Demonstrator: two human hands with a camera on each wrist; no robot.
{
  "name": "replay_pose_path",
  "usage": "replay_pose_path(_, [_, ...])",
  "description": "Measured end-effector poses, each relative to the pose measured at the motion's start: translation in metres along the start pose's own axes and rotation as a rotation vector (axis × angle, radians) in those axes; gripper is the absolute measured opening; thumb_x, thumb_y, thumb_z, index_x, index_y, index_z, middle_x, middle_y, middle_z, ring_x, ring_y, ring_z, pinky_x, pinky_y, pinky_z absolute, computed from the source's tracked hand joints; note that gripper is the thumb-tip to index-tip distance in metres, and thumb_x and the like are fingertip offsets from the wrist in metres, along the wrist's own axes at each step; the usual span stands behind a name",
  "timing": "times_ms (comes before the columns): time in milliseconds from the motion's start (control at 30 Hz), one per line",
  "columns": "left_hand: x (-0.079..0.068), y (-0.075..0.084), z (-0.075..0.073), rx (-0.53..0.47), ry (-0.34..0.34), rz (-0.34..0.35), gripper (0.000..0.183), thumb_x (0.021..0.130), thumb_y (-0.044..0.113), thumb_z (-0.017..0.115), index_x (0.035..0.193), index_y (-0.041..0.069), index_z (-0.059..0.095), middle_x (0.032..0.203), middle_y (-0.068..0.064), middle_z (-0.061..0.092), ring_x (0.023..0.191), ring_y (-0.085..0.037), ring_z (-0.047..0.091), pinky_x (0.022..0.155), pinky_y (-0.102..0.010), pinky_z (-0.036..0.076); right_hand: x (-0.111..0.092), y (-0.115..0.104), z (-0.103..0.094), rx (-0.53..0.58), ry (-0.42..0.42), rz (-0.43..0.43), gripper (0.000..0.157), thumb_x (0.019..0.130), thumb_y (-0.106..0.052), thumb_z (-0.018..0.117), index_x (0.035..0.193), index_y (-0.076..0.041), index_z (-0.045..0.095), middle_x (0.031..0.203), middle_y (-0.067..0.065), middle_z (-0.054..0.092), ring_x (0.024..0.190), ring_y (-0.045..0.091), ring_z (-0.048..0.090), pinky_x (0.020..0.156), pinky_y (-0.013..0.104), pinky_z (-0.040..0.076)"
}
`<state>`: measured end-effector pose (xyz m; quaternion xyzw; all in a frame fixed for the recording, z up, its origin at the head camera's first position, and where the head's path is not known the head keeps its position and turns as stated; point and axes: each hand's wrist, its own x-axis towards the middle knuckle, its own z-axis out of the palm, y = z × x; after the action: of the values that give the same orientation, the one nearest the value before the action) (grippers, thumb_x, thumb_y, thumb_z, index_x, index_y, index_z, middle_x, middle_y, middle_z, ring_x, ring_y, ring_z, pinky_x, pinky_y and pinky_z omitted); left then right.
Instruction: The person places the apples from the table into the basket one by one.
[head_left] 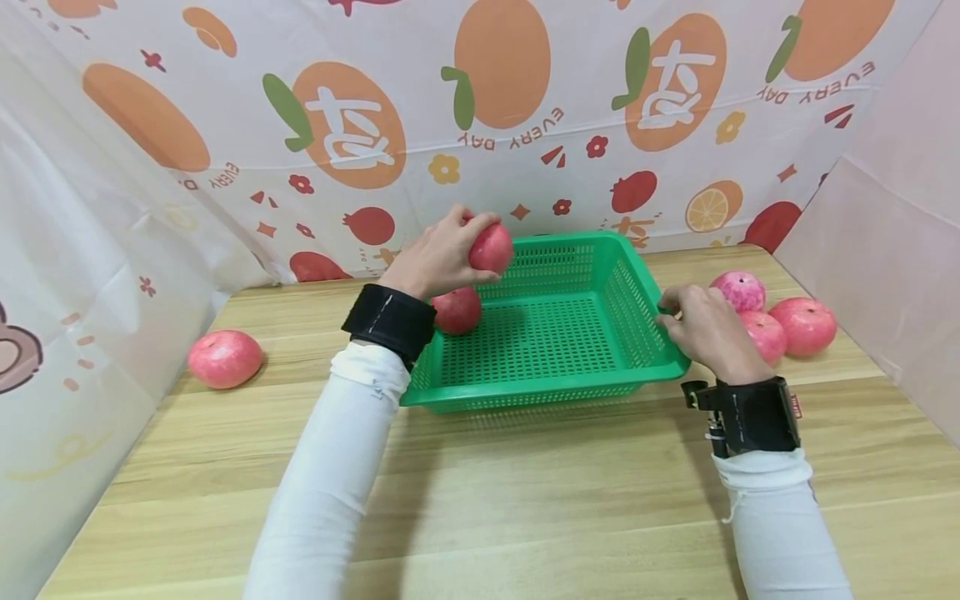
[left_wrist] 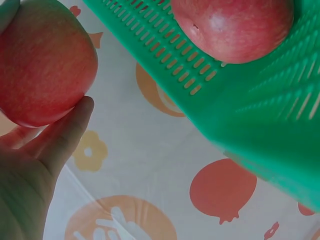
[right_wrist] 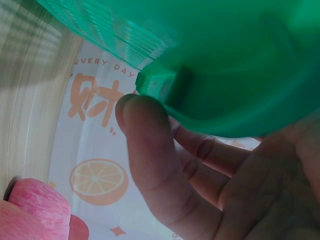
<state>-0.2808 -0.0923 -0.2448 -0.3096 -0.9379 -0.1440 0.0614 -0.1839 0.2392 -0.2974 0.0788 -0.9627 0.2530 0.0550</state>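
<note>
A red apple [head_left: 492, 248] is gripped by my left hand [head_left: 438, 254] above the back left part of a green plastic basket [head_left: 528, 386]. The left wrist view shows that same held apple [left_wrist: 47, 65] with fingers beneath it. Inside the basket, at its left end, lies another apple [head_left: 457, 310], partly hidden by the left hand and wrist. My right hand [head_left: 705, 325] holds the basket's right rim. Seen from the right wrist, curled fingers and thumb of the right hand [right_wrist: 165, 165] are at the rim's edge [right_wrist: 225, 131].
Right of the basket, close to the right hand, sit three apples, one of them a mottled pink apple [head_left: 738, 292]. A single apple [head_left: 225, 359] lies at the table's left edge. Behind the wooden table [head_left: 555, 500] hangs a fruit-printed curtain [head_left: 465, 183].
</note>
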Motion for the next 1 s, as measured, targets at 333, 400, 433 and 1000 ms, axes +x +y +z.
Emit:
replay_pose_path(333, [0.004, 0.002, 0.003, 0.113, -0.007, -0.009, 0.079, 0.086, 0.037, 0.083, 0.152, 0.014, 0.045, 0.136, -0.021, 0.048, 0.120, -0.035, 0.049, 0.092, -0.053, 0.054, 0.000, 0.000, 0.000, 0.000, -0.003, 0.002, 0.018, 0.097, 0.001, 0.062, 0.106, 0.015, 0.067, 0.101, 0.032, 0.067, 0.086, 0.040, 0.064, 0.075, 0.052, 0.058])
replay_pose_path(400, [0.005, 0.002, 0.004, 0.104, -0.006, -0.015, 0.079, 0.086, 0.035, 0.083, 0.151, 0.014, 0.046, 0.138, -0.021, 0.048, 0.122, -0.035, 0.047, 0.092, -0.054, 0.054, 0.000, 0.000, 0.000, -0.001, -0.002, 0.004, 0.018, 0.097, 0.001, 0.062, 0.107, 0.015, 0.067, 0.101, 0.032, 0.067, 0.086, 0.040, 0.063, 0.076, 0.052, 0.058])
replay_pose_path(433, [0.005, 0.002, 0.005, 0.100, -0.006, -0.015, 0.078, 0.086, 0.034, 0.083, 0.151, 0.014, 0.046, 0.138, -0.021, 0.047, 0.122, -0.035, 0.047, 0.092, -0.054, 0.054, 0.000, 0.000, 0.000, -0.001, -0.002, 0.005, 0.018, 0.097, 0.001, 0.062, 0.107, 0.015, 0.067, 0.101, 0.032, 0.066, 0.086, 0.040, 0.063, 0.076, 0.052, 0.058])
replay_pose_path(1000, [0.011, -0.001, 0.015, 0.058, -0.023, -0.001, 0.077, 0.086, 0.030, 0.084, 0.150, 0.010, 0.045, 0.136, -0.023, 0.049, 0.123, -0.038, 0.048, 0.095, -0.054, 0.051, 0.000, -0.002, 0.001, 0.001, 0.005, 0.004, 0.017, 0.097, 0.001, 0.063, 0.106, 0.014, 0.068, 0.101, 0.031, 0.067, 0.086, 0.039, 0.064, 0.077, 0.052, 0.058])
